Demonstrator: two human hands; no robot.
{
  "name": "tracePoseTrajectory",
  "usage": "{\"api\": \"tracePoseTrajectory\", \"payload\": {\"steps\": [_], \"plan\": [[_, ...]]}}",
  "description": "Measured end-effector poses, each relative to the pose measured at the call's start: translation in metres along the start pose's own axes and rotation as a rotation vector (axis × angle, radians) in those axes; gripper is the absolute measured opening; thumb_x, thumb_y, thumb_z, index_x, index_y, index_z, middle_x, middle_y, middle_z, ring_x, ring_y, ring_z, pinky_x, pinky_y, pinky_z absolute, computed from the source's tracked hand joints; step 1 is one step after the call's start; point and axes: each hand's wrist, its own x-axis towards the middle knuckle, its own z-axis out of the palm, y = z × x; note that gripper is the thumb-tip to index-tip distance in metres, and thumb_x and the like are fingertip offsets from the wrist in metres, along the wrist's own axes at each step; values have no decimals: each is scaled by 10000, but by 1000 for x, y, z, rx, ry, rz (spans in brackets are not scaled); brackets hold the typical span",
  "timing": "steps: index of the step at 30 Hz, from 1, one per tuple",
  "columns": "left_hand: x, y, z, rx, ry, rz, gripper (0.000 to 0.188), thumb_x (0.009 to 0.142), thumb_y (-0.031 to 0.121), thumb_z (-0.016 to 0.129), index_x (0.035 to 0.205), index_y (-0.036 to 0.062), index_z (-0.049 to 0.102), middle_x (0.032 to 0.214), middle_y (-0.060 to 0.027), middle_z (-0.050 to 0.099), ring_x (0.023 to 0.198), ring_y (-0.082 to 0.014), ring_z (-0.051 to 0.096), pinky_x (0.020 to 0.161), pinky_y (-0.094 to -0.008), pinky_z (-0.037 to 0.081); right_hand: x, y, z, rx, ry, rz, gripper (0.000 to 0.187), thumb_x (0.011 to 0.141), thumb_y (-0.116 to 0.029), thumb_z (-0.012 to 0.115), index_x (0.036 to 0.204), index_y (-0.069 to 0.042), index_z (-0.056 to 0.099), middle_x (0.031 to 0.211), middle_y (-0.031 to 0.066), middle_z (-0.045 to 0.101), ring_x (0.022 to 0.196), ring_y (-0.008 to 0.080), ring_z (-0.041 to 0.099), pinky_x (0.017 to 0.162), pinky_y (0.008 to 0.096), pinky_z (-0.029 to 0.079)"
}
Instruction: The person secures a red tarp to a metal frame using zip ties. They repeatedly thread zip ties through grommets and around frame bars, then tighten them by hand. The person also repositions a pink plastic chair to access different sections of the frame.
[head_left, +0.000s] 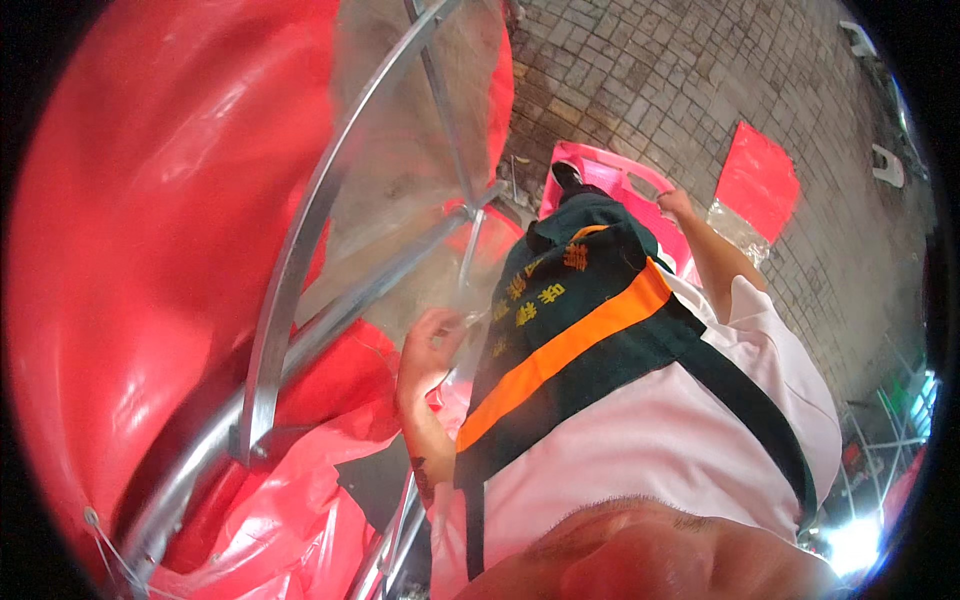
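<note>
The two hands are well apart. The right hand (676, 203) is closed on the edge of a pink plastic seat (562, 152), beside an oval cutout; the seat lies beyond the person's apron (540, 290), over the paving (640, 70). A dark shoe (567, 175) shows against the pink plastic. The left hand (432, 345) is raised beside the apron, its fingers curled at clear plastic sheeting (385, 180); I cannot tell whether they pinch it. The sheeting borders a broad stretch of glossy red sheeting (170, 200) that fills the left side. A curved metal bar (310, 220) and a straight metal tube (385, 275) cross in front of both, and a cord (100, 530) is tied at the lower left. The apron is dark with an orange band (580, 355), worn over a pale shirt (620, 450). On the paving to the right lie a red plastic piece (757, 170) with a clear end and, farther off, a white object (886, 166). A bright light (855, 545) glares at lower right.
</note>
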Motion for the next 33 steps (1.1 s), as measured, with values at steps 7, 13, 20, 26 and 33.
{"api": "tracePoseTrajectory", "payload": {"steps": [7, 13, 20, 26, 33], "plan": [[24, -40, 1, -112, -392, -241, 336, 998, 173, 664, 1303, 34, 689, 1101, -122, 713, 979, -188, 706, 870, -326, 553, -30, -12, 0, 206, -157, 78, 253, 912, -200, 618, 1128, -125, 725, 858, 29, 709, 704, 144, 681, 571, 350, 470], [61, -40, -11, -259, -368, -179, 307, 1015, 106, 610, 1308, 29, 660, 1067, -43, 693, 982, -116, 652, 870, -277, 535, -20, -56, -13, 420, -152, -52, 328, 960, -200, 568, 1260, -125, 678, 1019, 36, 729, 825, 153, 713, 648, 340, 478], [106, -43, -8, 6, -433, 9, 333, 945, 32, 594, 1271, 5, 656, 1145, -73, 614, 1068, -167, 641, 880, -288, 540, 22, -9, 13, 593, -42, -26, 309, 979, -262, 593, 1238, -120, 679, 1065, 44, 734, 931, 184, 718, 716, 378, 512], [129, -90, 34, 141, -248, 121, 285, 973, 177, 612, 1207, 47, 708, 1113, -131, 649, 1021, -272, 661, 821, -341, 555, 16, 104, 114, 416, 84, 202, 235, 824, -219, 579, 821, -44, 735, 685, 156, 689, 514, 271, 649, 453, 419, 504], [183, -211, 107, 219, 11, 304, 220, 998, 107, 595, 1164, 15, 706, 1143, -176, 684, 1095, -338, 657, 909, -382, 525, 144, 40, 206, 301, 230, -233, 379, 813, -228, 632, 1145, -98, 760, 998, 192, 772, 963, 319, 757, 868, 424, 584]]}}
